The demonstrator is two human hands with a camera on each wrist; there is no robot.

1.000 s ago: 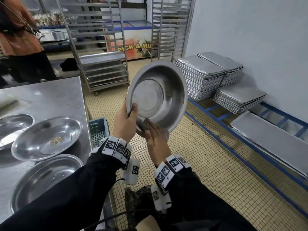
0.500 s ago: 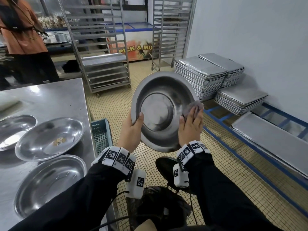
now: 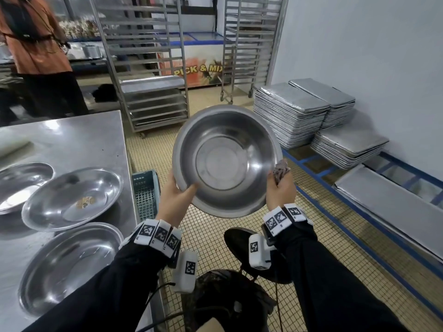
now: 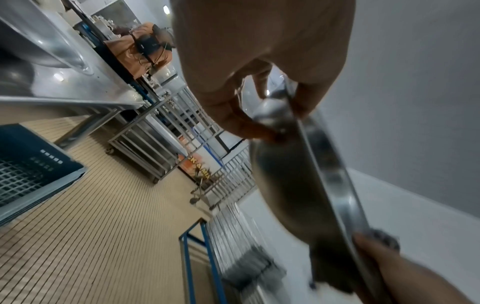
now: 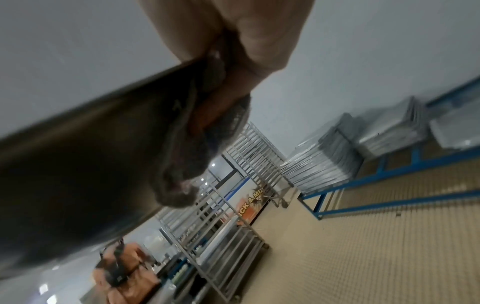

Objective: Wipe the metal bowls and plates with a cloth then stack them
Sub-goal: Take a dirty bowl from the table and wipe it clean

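A round metal bowl point(image 3: 227, 161) is held up over the floor, its hollow facing me. My left hand point(image 3: 178, 194) grips its lower left rim, thumb inside, fingers behind; the left wrist view shows the same bowl point(image 4: 306, 181) pinched edge-on. My right hand point(image 3: 279, 188) holds a grey cloth point(image 3: 280, 170) against the bowl's right rim. In the right wrist view the cloth point(image 5: 197, 148) is bunched in the fingers against the bowl's dark wall point(image 5: 78, 148). Three shallow metal plates point(image 3: 72, 197) lie on the steel table point(image 3: 72, 137) at left.
A blue crate point(image 3: 146, 192) stands on the tiled floor beside the table. Stacks of baking trays point(image 3: 292, 113) sit on a low blue frame along the right wall. Tall wheeled racks point(image 3: 148, 68) stand behind. A person in orange point(image 3: 36, 44) stands at far left.
The bowl has tilted to face me more squarely. My right hand with the cloth slid from the bowl's bottom edge up round to its right rim. The left hand's grip stayed.
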